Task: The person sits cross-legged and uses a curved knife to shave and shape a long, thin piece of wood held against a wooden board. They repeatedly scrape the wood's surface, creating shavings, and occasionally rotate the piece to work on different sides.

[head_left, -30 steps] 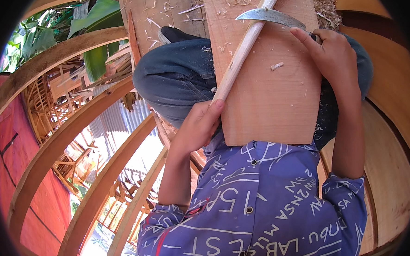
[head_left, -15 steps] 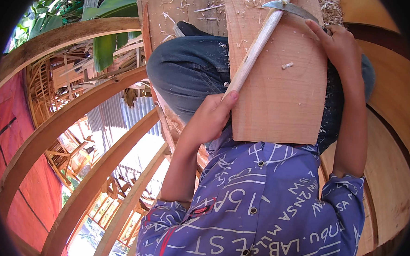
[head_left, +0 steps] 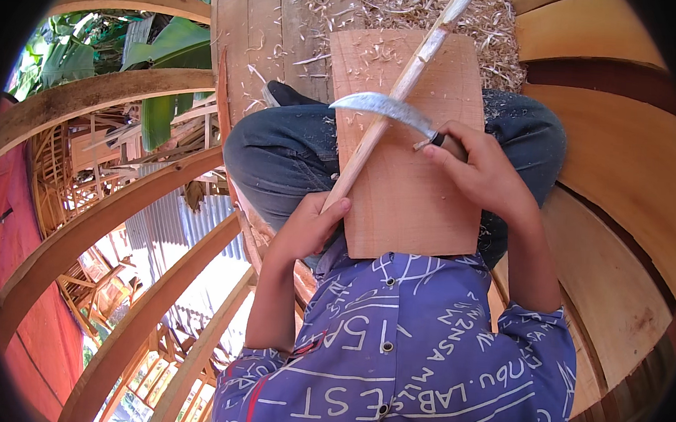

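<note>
My left hand (head_left: 312, 223) is closed round the near end of a long pale wooden stick (head_left: 372, 134). The stick slants up to the right across a flat wooden board (head_left: 414, 207), which rests over my lap. In my right hand (head_left: 484, 169) is a curved knife (head_left: 385, 106), gripped by its dark handle. The blade lies across the middle of the stick, its tip pointing left. Whether the edge touches the wood I cannot tell. Farther up, a darker, rough patch marks the stick.
Curly wood shavings (head_left: 478, 20) pile up beyond the board on the plank floor (head_left: 260, 23). My crossed legs in jeans (head_left: 280, 151) flank the board. Curved wooden ribs (head_left: 143, 201) with gaps between them stand at left, and wide curved planks (head_left: 617, 141) at right.
My right hand has drawn the knife back along the stick, from near its far end to its middle. A small loose chip on the board is no longer visible. The view has shifted.
</note>
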The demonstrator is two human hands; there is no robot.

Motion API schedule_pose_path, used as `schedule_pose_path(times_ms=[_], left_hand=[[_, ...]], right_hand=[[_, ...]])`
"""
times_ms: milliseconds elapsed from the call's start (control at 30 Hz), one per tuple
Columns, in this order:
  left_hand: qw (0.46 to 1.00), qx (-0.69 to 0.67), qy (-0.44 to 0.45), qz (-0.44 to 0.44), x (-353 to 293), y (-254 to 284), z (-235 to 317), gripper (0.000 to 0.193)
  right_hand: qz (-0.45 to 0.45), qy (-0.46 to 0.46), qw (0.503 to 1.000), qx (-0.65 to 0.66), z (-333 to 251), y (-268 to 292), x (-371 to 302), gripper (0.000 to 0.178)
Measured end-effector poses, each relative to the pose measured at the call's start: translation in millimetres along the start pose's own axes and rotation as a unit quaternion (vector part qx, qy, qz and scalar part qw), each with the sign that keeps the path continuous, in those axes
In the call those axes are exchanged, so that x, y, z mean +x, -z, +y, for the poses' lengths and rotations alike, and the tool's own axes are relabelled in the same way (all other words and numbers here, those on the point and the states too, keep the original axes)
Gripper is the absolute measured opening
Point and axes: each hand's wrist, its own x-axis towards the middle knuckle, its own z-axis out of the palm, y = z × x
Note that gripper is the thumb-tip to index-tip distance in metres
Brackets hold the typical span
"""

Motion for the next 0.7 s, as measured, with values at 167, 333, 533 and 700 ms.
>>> schedule_pose_path(times_ms=[167,333,533,700], left_hand=[[0.999,0.032,-0.002,-0.007,-5,3,3,0.038],[0.998,0.066,-0.01,0.007,-7,0,9,0.031],[0.997,0.071,0.023,0.017,-8,-1,12,0.025],[0.994,0.097,0.021,0.039,-10,-5,16,0.019]], right_hand=[[-0.075,-0.114,0.923,0.36,24,21,-11,0.021],[-0.13,-0.093,0.937,0.312,22,19,-31,0.023],[-0.061,-0.15,0.923,0.349,28,28,-30,0.024],[0.007,-0.139,0.914,0.382,44,32,-21,0.023]])
